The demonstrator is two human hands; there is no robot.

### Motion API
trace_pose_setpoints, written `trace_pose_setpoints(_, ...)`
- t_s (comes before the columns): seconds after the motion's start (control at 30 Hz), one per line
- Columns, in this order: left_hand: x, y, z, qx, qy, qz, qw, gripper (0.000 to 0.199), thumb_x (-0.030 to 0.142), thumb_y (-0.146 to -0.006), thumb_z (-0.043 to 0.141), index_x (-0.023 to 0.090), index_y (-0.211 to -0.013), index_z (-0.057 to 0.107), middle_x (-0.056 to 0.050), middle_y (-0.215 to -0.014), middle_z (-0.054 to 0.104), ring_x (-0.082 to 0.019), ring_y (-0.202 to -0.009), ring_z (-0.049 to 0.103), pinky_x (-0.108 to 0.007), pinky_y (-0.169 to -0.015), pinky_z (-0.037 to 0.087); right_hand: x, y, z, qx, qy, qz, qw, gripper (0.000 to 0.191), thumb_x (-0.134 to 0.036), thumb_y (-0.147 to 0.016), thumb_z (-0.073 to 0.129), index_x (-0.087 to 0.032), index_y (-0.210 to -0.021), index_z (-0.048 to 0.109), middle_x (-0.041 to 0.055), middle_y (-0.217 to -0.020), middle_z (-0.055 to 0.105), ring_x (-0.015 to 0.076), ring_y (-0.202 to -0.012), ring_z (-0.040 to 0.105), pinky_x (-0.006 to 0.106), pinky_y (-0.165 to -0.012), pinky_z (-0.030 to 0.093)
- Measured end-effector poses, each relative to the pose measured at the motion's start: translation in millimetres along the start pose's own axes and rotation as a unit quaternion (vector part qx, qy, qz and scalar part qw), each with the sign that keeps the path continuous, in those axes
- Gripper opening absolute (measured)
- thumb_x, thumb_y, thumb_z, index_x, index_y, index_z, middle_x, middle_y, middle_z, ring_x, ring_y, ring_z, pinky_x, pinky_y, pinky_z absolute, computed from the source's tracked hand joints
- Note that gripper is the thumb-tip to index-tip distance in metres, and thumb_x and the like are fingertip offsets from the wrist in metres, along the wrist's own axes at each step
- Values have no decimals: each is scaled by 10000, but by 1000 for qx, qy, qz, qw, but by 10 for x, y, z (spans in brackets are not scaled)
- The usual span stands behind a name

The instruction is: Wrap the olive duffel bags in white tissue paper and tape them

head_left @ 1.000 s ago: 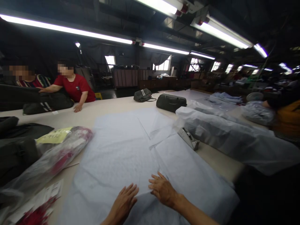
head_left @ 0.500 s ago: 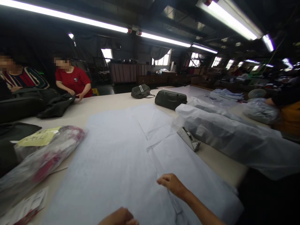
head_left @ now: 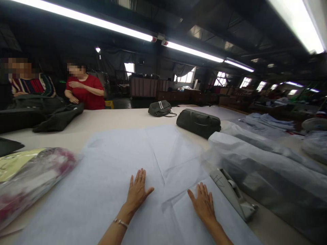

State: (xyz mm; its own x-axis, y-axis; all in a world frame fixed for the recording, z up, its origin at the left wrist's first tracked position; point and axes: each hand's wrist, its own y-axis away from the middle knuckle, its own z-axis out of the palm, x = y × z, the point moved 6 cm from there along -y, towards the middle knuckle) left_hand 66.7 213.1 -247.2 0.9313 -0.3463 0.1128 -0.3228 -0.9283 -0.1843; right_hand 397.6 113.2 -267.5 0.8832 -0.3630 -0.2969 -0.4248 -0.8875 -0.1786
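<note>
A pale blue-white translucent sheet, perhaps a stack of plastic bags (head_left: 102, 170), lies spread over the table, with creases along its middle and right. My left hand (head_left: 138, 189) rests flat on it, fingers apart, a bracelet on the wrist. To the right, my right hand (head_left: 203, 203) also lies flat with spread fingers, just below a folded crease. Neither hand holds anything. Close to the right hand, a grey tape dispenser (head_left: 233, 194) with black marks sits at the sheet's right edge.
Dark bags wrapped in translucent plastic (head_left: 270, 166) lie at right. A dark green bag (head_left: 198, 121) and a striped bag (head_left: 159, 109) stand beyond the sheet. A plastic-wrapped bundle (head_left: 35, 180) lies left. Two people stand behind dark bags (head_left: 60, 117) at far left.
Both my hands have moved forward over the sheet and opened from curled to flat. The view has shifted. The person in red has raised one hand.
</note>
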Motion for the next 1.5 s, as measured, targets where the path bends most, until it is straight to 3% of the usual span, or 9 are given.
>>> trace_pose_setpoints(0.2, -132, -76, 365, 42, 0, 15, 999, 701, 570, -923, 390, 116, -1457, 388, -153, -1517, 375, -308, -1412, 337, -539, -1164, 224, -174, -346, 156, 28, -12, -11, 999, 927, -741, -849, 270, -16, -1406, 427, 219, -1526, 331, 351, -1447, 239, 571, -1181, 121)
trace_pose_setpoints(0.43, -116, 5, 254, 95, 67, 33, 993, 501, 401, -969, 336, 164, -1387, 477, -114, -1466, 477, -270, -1384, 386, -486, -1157, 250, -241, -405, -93, 61, -165, 14, 984, 610, -636, -848, 449, -159, -1174, 646, 152, -1329, 595, 306, -1334, 440, 510, -1147, 249)
trace_pose_setpoints(0.57, -158, -49, 171, 112, 124, 25, 986, 419, 403, -949, 379, 167, -1234, 576, -128, -1341, 594, -283, -1228, 542, -472, -1077, 359, -261, -574, -207, 69, -260, 114, 956, 503, -643, -791, 551, -173, -905, 690, 64, -962, 718, 255, -1009, 619, 356, -888, 475)
trace_pose_setpoints(0.67, -149, -80, 111, 107, 165, 12, 980, 265, 358, -915, 445, 194, -1034, 616, -112, -1232, 650, -278, -1140, 584, -453, -1012, 412, -248, -778, -243, 111, -343, 174, 916, 506, -673, -709, 629, -166, -701, 621, -14, -608, 606, 179, -690, 584, 270, -623, 458)
trace_pose_setpoints(0.77, -133, -115, 53, 97, 199, -1, 975, 102, 280, -863, 510, 214, -871, 587, -81, -1129, 678, -257, -1100, 592, -414, -973, 431, -299, -965, -297, 161, -383, 184, 891, 518, -683, -669, 653, -171, -664, 580, -39, -530, 526, 146, -584, 520, 253, -531, 415)
trace_pose_setpoints(1.07, -252, -175, 71, 54, 356, -45, 932, 100, 288, -832, 493, 230, -762, 536, -67, -992, 687, -253, -1073, 603, -424, -929, 449, -1041, -1200, -700, 206, -242, -26, 948, 397, -571, -727, 629, -177, -677, 631, 65, -981, 604, 181, -845, 564, 332, -830, 473)
trace_pose_setpoints(1.23, -384, -142, 114, 16, 420, -73, 904, 122, 303, -827, 441, 237, -726, 458, -41, -946, 675, -213, -935, 629, -351, -812, 478, -1633, -1449, -828, 258, -182, -157, 936, 306, -437, -768, 650, -205, -614, 524, 98, -1133, 587, 199, -962, 564, 354, -894, 477)
trace_pose_setpoints(1.4, -468, -126, 127, -42, 423, -93, 901, 81, 299, -817, 430, 242, -844, 481, 16, -767, 619, -160, -727, 604, -281, -711, 452, -2383, -1660, -311, 107, -193, -308, 925, 51, -236, -828, 589, -212, -838, 633, 82, -1101, 629, 191, -974, 585, 347, -886, 489)
trace_pose_setpoints(1.5, -501, -127, 85, -45, 443, -86, 891, 270, 338, -842, 417, 226, -1071, 507, 12, -779, 621, -157, -725, 620, -267, -718, 469, -2649, -1731, 190, -11, -262, -299, 917, 52, -210, -795, 621, -217, -764, 662, 59, -1037, 671, 204, -1038, 577, 376, -970, 438)
